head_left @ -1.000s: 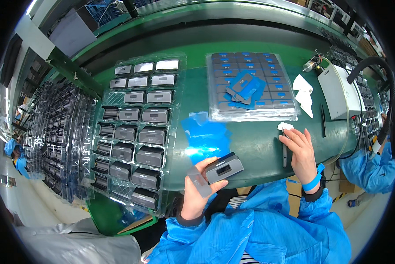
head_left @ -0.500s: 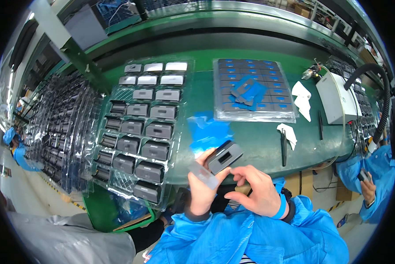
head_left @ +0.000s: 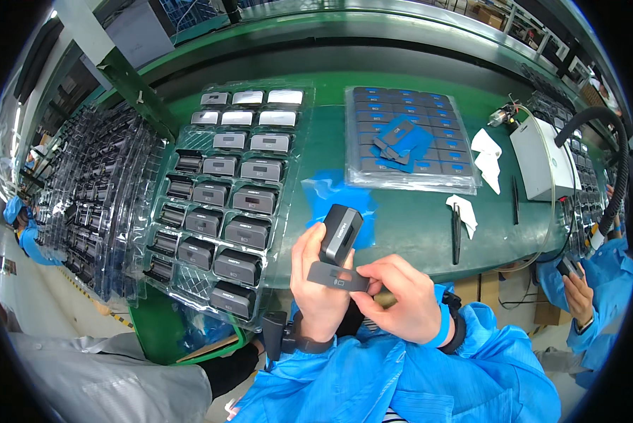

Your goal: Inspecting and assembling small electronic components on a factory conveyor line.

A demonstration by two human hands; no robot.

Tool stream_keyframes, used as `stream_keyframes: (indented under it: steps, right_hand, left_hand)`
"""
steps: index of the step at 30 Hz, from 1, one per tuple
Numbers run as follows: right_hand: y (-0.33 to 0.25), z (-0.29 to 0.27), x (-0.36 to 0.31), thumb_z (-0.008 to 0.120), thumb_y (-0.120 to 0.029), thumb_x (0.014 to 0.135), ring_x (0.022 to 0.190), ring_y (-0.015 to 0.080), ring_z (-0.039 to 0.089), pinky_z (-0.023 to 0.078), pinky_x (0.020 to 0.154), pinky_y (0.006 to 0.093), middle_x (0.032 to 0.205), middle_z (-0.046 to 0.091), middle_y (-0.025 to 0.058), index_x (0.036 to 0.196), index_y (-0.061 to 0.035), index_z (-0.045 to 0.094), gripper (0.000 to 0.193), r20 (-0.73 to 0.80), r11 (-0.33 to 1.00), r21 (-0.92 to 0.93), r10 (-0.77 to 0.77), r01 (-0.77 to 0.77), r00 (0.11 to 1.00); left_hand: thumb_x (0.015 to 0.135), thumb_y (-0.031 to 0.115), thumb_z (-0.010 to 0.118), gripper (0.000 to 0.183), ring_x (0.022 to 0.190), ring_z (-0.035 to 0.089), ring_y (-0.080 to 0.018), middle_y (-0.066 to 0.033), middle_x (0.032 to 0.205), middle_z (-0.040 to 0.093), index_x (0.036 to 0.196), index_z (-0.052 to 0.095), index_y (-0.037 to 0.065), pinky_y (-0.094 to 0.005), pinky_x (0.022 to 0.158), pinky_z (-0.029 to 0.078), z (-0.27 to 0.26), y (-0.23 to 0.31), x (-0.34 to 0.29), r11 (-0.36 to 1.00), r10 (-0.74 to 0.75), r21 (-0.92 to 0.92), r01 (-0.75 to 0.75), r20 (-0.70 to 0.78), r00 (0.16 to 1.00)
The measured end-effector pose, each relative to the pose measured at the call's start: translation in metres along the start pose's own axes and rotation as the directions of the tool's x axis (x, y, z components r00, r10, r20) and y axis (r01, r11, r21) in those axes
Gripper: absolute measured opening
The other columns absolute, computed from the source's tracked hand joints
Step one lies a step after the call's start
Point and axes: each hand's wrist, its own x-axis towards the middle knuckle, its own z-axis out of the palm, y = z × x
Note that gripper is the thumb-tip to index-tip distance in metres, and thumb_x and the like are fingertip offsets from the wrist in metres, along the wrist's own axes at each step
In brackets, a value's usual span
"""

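A dark grey housing [head_left: 342,234] is standing tilted in the left hand [head_left: 315,292], above the table's near edge; its lower end is disappearing behind a flat dark panel [head_left: 322,273] with a small window. The left fingers are gripping the housing, while the panel is covering part of that hand, so whether it is also touching the panel I cannot tell. The right hand [head_left: 404,299] is pinching the panel's right end, its curled outer fingers partly hiding. Beyond, blue film sheets [head_left: 328,192] are lying crumpled, their outlines merging. Leftward, a clear tray [head_left: 201,137] is holding similar housings. At far right, a co-worker's hand [head_left: 579,299] is gripping a dark object [head_left: 567,266], too small to identify.
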Motion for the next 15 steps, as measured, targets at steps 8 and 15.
stream_keyframes:
  steps: [8,15]
  right_hand:
    - [0.012,-0.064,-0.004,0.074,0.003,0.067,0.066,0.0179,0.062,0.051,0.059,0.0279,0.089,0.061,0.0116,0.100,-0.0001,0.063,0.035,-0.238,0.946,-0.320,-0.139,0.058,0.961]
    - [0.029,-0.090,-0.007,0.073,0.006,0.066,0.072,0.0175,0.059,0.049,0.067,0.0285,0.088,0.060,0.0097,0.100,0.0000,0.064,0.035,-0.214,0.977,-0.199,0.038,-0.082,0.976]
  left_hand:
    - [0.069,-0.011,0.074,0.062,0.114,0.054,-0.0197,-0.0109,0.120,0.056,0.125,0.049,-0.002,-0.0338,0.097,0.044,-0.012,-0.015,0.002,0.535,-0.410,-0.487,0.690,0.565,0.716]
    - [0.071,-0.010,0.073,0.064,0.112,0.055,-0.0182,-0.0108,0.120,0.056,0.129,0.047,-0.001,-0.0317,0.097,0.045,-0.005,-0.010,-0.003,0.441,-0.301,-0.461,0.770,0.733,0.610]
